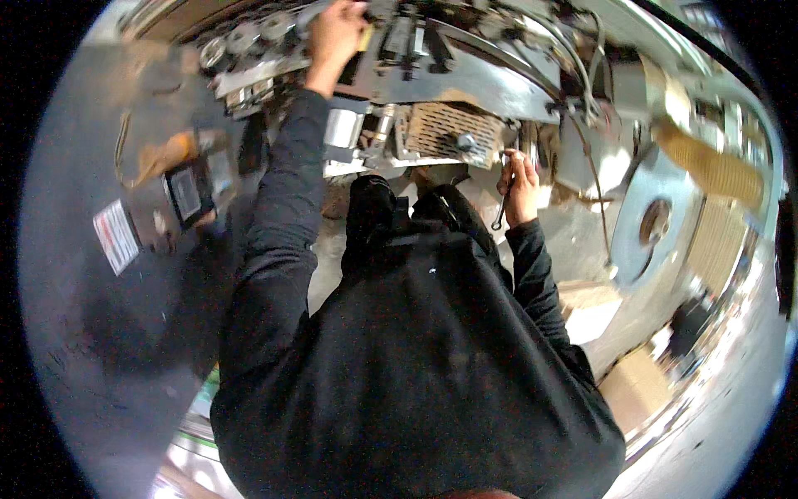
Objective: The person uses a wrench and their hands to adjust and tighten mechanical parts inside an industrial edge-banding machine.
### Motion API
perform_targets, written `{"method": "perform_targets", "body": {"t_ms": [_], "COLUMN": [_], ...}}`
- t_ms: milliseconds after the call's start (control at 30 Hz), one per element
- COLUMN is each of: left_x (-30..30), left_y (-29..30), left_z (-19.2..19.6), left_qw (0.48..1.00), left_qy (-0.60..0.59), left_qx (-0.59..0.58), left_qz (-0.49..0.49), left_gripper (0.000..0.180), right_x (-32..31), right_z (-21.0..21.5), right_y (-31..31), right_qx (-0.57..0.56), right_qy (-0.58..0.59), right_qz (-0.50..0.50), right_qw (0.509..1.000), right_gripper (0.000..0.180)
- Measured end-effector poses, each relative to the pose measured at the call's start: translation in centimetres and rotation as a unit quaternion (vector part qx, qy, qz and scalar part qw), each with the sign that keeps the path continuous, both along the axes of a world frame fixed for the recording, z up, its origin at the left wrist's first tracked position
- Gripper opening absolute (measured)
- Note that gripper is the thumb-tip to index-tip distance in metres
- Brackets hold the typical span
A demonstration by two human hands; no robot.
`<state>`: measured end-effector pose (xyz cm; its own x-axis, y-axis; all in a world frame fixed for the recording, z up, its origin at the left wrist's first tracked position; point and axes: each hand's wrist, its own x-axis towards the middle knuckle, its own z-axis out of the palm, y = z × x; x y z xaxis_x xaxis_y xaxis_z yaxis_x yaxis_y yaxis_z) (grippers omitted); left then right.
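My right hand [522,185] is closed round a dark wrench [500,208], whose ring end points down toward my lap. It is beside the right end of a perforated tan metal plate [440,133], on which a small grey knob-like part [468,143] sits. My left hand [336,37] reaches far forward over the machine [490,87], near the top edge of the picture. Its fingers are bent together by the metal parts there, and what they hold, if anything, is hidden. Something yellow [366,37] shows right beside that hand.
Several round metal rollers [243,37] stand left of my left hand. Cables [582,75] hang at the right of the machine. Farther right are a blue-grey disc [652,224] and a cardboard box [636,387]. A dark boxy device [187,193] lies on the grey surface at left.
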<state>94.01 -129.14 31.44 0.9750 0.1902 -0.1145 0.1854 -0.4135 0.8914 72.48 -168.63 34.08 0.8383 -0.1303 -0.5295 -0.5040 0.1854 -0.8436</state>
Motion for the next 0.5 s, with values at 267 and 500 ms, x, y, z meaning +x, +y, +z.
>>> {"method": "perform_targets", "body": {"t_ms": [267, 500], "left_x": [0.6, 0.6], "left_y": [-1.3, -1.4], "left_z": [-0.1, 0.9], "left_qw": [0.97, 0.999], "left_qy": [-0.068, 0.03], "left_qx": [0.231, -0.005], "left_qz": [-0.007, 0.013], "left_gripper": [0.038, 0.037], "right_x": [-7.2, -8.4], "right_z": [-6.8, -15.3], "right_y": [-10.3, -16.1], "right_qx": [0.033, 0.246], "right_qy": [0.101, 0.158], "right_qz": [-0.165, -0.264], "right_qw": [0.981, 0.919], "right_gripper": [0.031, 0.024]}}
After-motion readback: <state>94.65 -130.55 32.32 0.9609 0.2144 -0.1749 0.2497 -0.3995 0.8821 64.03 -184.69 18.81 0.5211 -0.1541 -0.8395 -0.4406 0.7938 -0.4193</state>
